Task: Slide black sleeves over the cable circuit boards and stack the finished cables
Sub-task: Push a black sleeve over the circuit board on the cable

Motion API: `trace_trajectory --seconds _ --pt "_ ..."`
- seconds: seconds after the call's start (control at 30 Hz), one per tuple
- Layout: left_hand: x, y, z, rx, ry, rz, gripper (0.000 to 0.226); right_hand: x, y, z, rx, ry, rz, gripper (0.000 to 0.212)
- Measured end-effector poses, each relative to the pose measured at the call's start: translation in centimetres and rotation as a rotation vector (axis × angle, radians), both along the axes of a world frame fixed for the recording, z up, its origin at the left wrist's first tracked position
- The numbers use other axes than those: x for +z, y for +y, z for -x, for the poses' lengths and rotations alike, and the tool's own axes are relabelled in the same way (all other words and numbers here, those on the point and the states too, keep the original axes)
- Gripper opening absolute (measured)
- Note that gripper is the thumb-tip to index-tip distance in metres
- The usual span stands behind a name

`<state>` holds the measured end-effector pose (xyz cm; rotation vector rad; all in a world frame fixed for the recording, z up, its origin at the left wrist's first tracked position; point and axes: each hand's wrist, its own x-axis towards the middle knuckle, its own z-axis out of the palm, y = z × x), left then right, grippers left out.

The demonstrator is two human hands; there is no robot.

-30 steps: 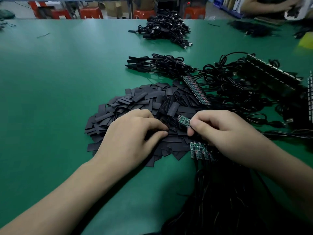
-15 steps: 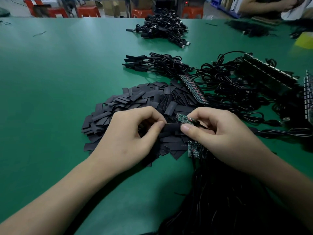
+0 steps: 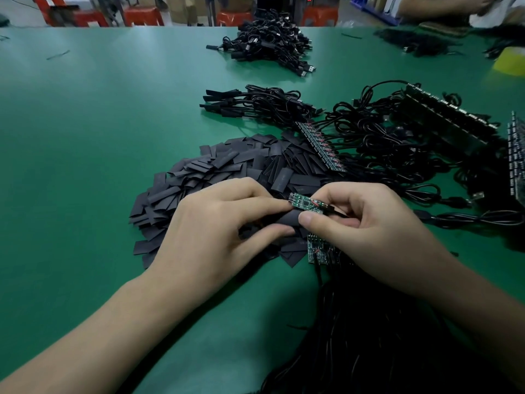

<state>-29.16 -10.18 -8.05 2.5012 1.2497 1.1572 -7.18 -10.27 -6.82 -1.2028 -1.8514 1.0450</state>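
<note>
1. On the green table (image 3: 99, 123): the sleeve pile (image 3: 227, 166), a loose heap of flat black sleeves, taken here as the landmark.
2. At the pile's near right edge, with the right hand (image 3: 369, 231): pinches a small green circuit board (image 3: 305, 203) between thumb and forefinger, with the other fingers curled in. Held just above the pile, with the free end pointing left and a thin black cable running from the other end into the hand.
3. Over the near edge of the pile, with the left hand (image 3: 216, 231): grips one black sleeve (image 3: 287, 218) between thumb and forefinger, fingers curled round it. Held just below the board and not over it; cannot tell whether the two touch.
4. At the pile's near right corner, partly under the right hand: a few more bare boards (image 3: 318, 248), with a dark cable bundle (image 3: 383, 336) running from them towards the camera.
5. Along the pile's far right edge: a strip of joined boards (image 3: 321, 146), lying at a slant.
6. Just beyond the pile: a small stack of sleeved cables (image 3: 255, 105), sleeved ends pointing left.
7. Well beyond the pile, near the far table edge: a bigger cable heap (image 3: 270, 44).
8. Right of the pile: a tangle of black cables (image 3: 397, 143).
</note>
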Motion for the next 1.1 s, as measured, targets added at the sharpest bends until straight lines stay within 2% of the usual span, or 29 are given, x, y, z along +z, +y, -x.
trace_trajectory --seconds 0.27,0.57,1.1 --pt "0.5 0.7 0.9 0.078 -0.193 0.087 0.025 0.9 -0.4 -0.1 -0.044 -0.120 -0.128 0.028" --pt "0.7 0.4 0.7 0.028 -0.173 0.054 0.024 0.9 -0.6 0.2 -0.080 -0.130 -0.127 0.030" --pt "0.4 0.0 0.7 0.068 -0.053 -0.023 0.027 1.0 -0.8 0.4 -0.053 -0.202 -0.083 0.031"
